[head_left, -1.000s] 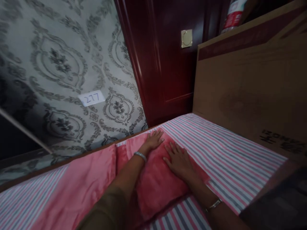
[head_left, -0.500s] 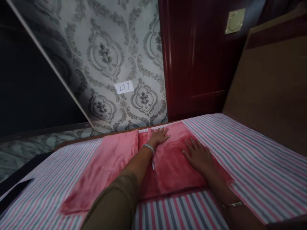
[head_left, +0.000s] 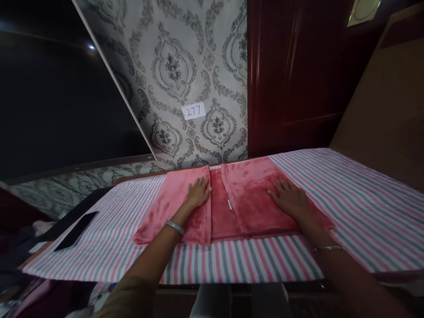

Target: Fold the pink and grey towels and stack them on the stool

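A pink plush cloth (head_left: 225, 207) lies on a striped sheet (head_left: 351, 198), its two side panels folded inward with a narrow strip between them. On the left panel my left hand (head_left: 198, 193) rests flat, fingers spread, close to that panel's inner edge. My right hand (head_left: 289, 198) lies flat on the right panel, fingers apart, near its outer side. Neither hand grips anything. A small white tag (head_left: 229, 204) sticks out at the inner edge of the right panel.
A dark phone (head_left: 76, 230) lies on the sheet at the left. Behind stand a patterned wall with a paper label (head_left: 194, 111), a dark red panel (head_left: 291, 79) and a cardboard sheet (head_left: 387, 106) at right. A large black screen (head_left: 66, 101) leans at upper left.
My left hand has moved left, from the right panel onto the left panel. My right hand stays on the right panel. The view has shifted, showing the sheet's front edge and the whole phone.
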A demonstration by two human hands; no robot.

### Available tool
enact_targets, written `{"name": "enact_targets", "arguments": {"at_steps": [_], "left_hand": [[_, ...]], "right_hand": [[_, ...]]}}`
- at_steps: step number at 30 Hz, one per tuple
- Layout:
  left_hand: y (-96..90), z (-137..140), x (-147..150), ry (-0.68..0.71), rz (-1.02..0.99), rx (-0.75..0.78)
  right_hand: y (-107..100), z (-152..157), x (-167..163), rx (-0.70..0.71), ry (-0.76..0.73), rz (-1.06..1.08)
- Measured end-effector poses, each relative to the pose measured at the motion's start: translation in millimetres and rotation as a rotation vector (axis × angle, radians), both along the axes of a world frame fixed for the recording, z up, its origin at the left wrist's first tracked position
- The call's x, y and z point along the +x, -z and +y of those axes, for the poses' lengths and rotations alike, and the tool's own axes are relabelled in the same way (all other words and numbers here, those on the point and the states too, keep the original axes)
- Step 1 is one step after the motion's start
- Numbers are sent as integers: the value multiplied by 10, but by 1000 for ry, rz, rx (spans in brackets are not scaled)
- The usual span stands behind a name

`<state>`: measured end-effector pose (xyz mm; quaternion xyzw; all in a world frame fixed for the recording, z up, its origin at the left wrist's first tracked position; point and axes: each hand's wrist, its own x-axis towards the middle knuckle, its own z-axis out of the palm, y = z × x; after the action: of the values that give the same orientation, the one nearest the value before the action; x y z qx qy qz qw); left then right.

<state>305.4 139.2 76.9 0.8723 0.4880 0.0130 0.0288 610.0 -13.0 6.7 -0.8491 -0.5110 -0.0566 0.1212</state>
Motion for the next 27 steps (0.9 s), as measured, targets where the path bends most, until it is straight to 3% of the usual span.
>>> {"name": "enact_targets", "arguments": {"at_steps": [3,6,12,16,22,27], "left_hand": [[234,-85,-46,-7,53,39],[327,-113,-8,7,45,62],[147,-87,-63,25,-25,-84],[22,-193,-191,65,-52,-162],[201,-584,-316,105,-11,123],[329,-716,-281,85,-6,230]], "right_hand": [[9,-9,-11,1,5,5],[-7,-28,-15,-10,-2,26],[-244,-44,-88,-50,-28,129],[-337,-76,-429,-7,-39,113],[-127,-180,-1118,24,-186,14],[-86,-198,-1199,75,-155,16]]}}
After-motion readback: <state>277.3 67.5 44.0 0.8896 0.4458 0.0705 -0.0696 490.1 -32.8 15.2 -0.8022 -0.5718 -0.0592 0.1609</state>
